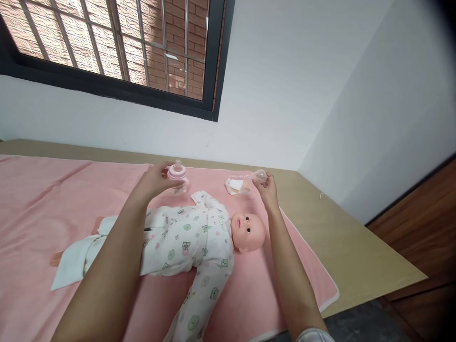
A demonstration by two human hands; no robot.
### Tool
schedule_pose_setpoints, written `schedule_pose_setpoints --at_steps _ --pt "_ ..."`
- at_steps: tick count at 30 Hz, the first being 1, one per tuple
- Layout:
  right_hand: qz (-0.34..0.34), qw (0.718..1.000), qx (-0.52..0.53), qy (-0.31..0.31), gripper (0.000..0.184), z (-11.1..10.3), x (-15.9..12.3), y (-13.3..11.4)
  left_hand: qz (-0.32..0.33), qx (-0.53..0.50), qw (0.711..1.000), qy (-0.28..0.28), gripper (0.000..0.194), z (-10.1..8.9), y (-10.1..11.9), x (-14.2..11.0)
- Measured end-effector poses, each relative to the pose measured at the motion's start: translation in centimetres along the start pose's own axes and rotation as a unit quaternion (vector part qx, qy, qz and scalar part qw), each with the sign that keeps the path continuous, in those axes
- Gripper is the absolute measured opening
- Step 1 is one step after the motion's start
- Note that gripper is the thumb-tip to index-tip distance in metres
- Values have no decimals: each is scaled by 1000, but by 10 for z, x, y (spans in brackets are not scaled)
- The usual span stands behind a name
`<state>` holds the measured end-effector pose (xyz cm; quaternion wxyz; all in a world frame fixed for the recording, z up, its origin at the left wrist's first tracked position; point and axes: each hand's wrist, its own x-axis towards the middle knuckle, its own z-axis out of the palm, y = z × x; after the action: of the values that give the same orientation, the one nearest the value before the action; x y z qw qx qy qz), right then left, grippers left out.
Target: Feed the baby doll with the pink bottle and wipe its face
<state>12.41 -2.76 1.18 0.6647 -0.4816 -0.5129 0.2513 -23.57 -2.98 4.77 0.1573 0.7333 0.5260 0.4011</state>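
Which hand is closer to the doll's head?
The right hand. It is near the doll's head, a little toward the wall, with a clear plastic piece. The left hand is farther off, beyond the doll's body, holding the pink-topped bottle.

Bottle [177,172]: pink collar, clear teat uncovered, roughly upright in the left hand [154,181]
Clear rounded piece [259,176]: see-through, held at the right hand's [268,192] fingertips

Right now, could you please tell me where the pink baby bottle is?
In the head view, the bottle is left of centre, held in the left hand, beyond the doll.
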Motion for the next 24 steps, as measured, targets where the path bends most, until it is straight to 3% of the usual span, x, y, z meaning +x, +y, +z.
schedule_pose_setpoints --at_steps 4,8,12,20,24 --pt "-43 988 100 -105 77 28 -33 -53 4 -14 1000 -16 61 13 46 -9" --pt "-87 976 132 -151 71 51 -67 -81 52 28 998 -37 66 25 79 -24" --pt "-102 973 120 -167 68 58 -83 -89 70 56 995 -48 67 32 97 -35" --pt "-109 972 74 -194 62 60 -85 -83 72 92 992 -44 65 39 109 -42" --pt "-91 970 48 -220 73 64 -88 -82 76 100 991 -37 69 41 115 -44"
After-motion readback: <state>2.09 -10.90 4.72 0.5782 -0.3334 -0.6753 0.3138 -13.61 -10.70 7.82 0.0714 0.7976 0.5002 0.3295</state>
